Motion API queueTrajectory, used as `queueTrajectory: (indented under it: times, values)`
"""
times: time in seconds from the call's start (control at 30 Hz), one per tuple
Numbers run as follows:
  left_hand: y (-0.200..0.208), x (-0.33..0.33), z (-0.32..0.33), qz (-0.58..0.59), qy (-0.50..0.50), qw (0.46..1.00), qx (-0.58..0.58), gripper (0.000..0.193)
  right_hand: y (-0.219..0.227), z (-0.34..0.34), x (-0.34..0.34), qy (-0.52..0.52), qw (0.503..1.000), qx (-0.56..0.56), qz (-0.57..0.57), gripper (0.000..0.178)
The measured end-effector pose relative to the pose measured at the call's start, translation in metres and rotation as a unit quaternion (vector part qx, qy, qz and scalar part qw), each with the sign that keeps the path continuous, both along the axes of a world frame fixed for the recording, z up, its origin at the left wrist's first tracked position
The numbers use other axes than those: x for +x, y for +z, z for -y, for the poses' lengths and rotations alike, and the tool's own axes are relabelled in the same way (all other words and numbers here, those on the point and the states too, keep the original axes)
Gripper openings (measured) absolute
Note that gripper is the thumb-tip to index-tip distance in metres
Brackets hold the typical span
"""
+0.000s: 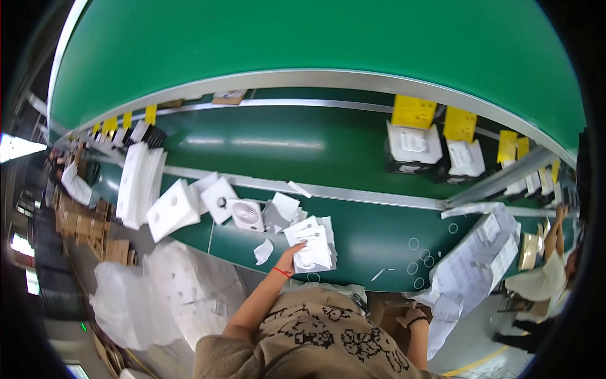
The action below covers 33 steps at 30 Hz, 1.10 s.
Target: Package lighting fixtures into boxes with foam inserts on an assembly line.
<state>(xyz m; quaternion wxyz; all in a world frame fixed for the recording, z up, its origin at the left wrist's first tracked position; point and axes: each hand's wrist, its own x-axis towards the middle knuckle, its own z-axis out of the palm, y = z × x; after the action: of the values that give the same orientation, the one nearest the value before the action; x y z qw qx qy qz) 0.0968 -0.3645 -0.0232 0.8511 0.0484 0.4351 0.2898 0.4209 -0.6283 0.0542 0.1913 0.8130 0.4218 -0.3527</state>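
Note:
A fanned stack of white printed leaflets point(320, 252) is at the near edge of the green bench. My left hand point(293, 256), with a red cord at the wrist, is closed on its left side, the thumb on top. My right hand point(413, 314), wearing a dark bracelet, is low at the right, over a brown cardboard box point(386, 316) below the bench edge. Its fingers are too small and partly hidden to show a grip. Left of the leaflets stand a white fan point(247, 215) with a round grille and a grey-white pile of papers point(283, 210).
White foam pads point(173, 210) lean at the left. Clear bands point(413, 243) and a large heap of white sheets point(475, 259) lie at the right. Boxes with yellow cards point(413, 146) stand on the far belt. An overhead green shelf point(303, 38) spans the top. People work at both sides.

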Motion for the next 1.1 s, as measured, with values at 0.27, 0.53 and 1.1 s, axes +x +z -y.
queueTrajectory:
  times: [0.27,0.53,1.1]
  values:
    - [-0.015,-0.056,0.000,-0.036,-0.148,0.985,0.076,0.052,-0.100,-0.123,-0.110,-0.178,0.812,0.236,-0.504,0.063]
    - [-0.037,-0.155,-0.027,0.040,-0.149,0.977,0.149,0.079,-0.098,-0.240,-0.294,-0.150,0.744,0.261,-0.597,0.059]
    - [-0.088,-0.391,-0.126,-0.374,-0.521,0.721,0.264,0.073,-0.171,-0.349,-0.513,0.132,0.902,0.338,-0.233,0.057]
